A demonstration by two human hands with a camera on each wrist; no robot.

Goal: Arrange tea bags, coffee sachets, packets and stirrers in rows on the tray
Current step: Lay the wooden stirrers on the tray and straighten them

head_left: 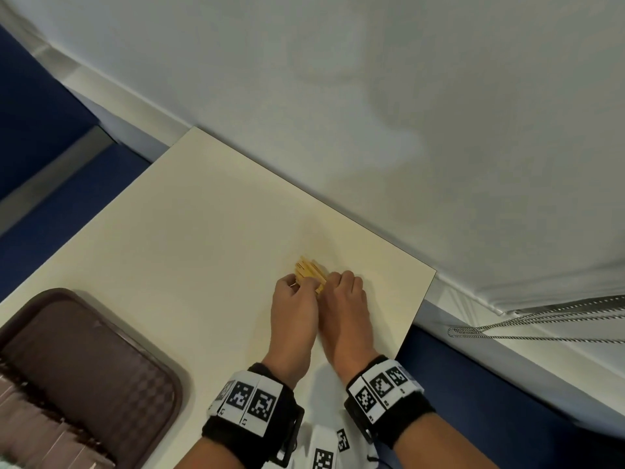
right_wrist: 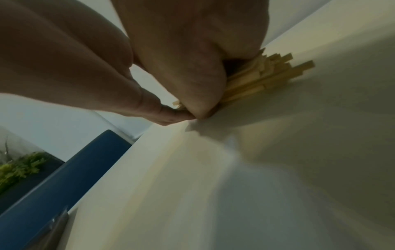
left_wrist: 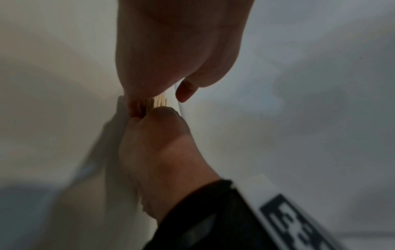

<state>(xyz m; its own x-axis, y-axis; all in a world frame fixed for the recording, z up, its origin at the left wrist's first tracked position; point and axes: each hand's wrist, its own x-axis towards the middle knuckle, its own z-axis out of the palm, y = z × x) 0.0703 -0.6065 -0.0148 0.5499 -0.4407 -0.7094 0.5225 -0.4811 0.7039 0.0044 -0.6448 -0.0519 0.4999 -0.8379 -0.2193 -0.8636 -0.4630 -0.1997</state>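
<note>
A bundle of pale wooden stirrers (head_left: 308, 270) lies on the cream table (head_left: 203, 231), right of centre. My left hand (head_left: 297, 286) and right hand (head_left: 333, 282) sit side by side on its near end, fingers curled round the sticks. The far ends fan out beyond the knuckles. The right wrist view shows the stirrers (right_wrist: 269, 71) pressed under my right hand against the tabletop. Only a sliver of the stirrers (left_wrist: 160, 101) shows between both hands in the left wrist view. The brown tray (head_left: 88, 346) lies at the lower left, with several packets (head_left: 30, 421) in rows at its near end.
The table's right edge (head_left: 417, 313) runs close to my right hand, with a blue surface (head_left: 473, 384) below it. A white wall (head_left: 372, 96) backs the table. A blind's bead chain (head_left: 541, 336) hangs at the right. A green plant (right_wrist: 19, 167) stands beyond the left edge.
</note>
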